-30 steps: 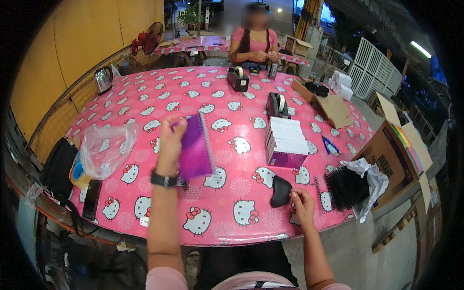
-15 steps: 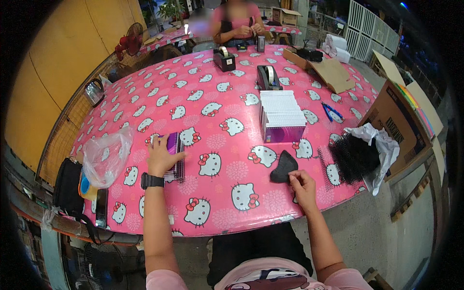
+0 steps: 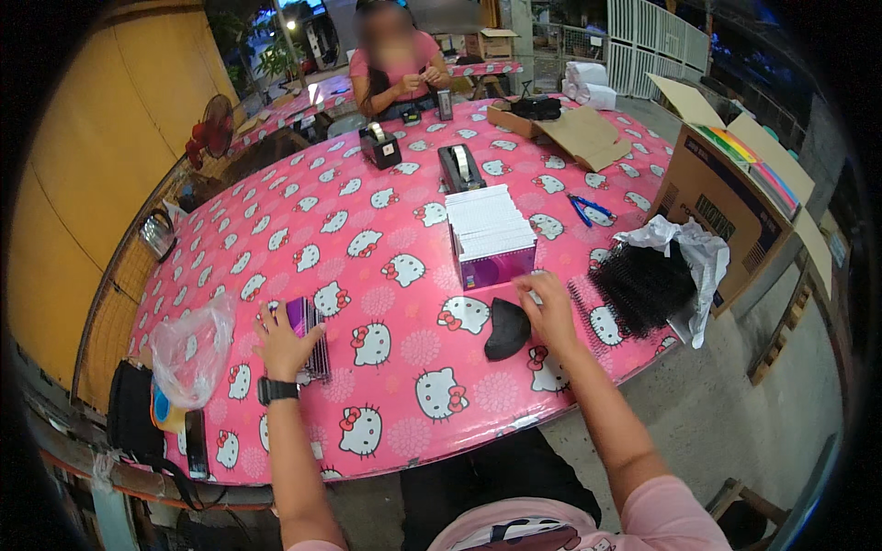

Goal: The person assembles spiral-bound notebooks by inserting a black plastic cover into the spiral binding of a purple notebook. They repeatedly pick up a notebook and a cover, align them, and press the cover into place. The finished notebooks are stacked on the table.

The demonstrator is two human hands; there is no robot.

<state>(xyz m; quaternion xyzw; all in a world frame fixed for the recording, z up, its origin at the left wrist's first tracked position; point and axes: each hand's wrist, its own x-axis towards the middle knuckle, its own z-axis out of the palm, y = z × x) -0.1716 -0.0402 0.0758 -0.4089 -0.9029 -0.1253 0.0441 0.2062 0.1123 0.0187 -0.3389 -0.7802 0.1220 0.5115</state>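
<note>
While left hand (image 3: 280, 342) lies splayed on purple notebook (image 3: 308, 332), right hand (image 3: 551, 308) grip unclear

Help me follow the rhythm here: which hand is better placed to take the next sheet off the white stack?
Probably the right hand: it hovers just in front of the stack. The left hand is busy, resting on the purple notebook farther away.

Left hand (image 3: 280, 344) flat on desk (image 3: 367, 239), fingers on notebook (image 3: 308, 335) lying just right of it. Plastic bag (image 3: 191, 349) left of left hand, near desk edge. Right hand (image 3: 549, 308) just before box of stacked sheets (image 3: 490, 234); pouch (image 3: 506, 328) just left of right hand. Pile of binding coils (image 3: 641, 285) right of right hand. Tape dispenser (image 3: 459, 167) behind box. Cardboard carton (image 3: 726, 207) far right, off desk.
</note>
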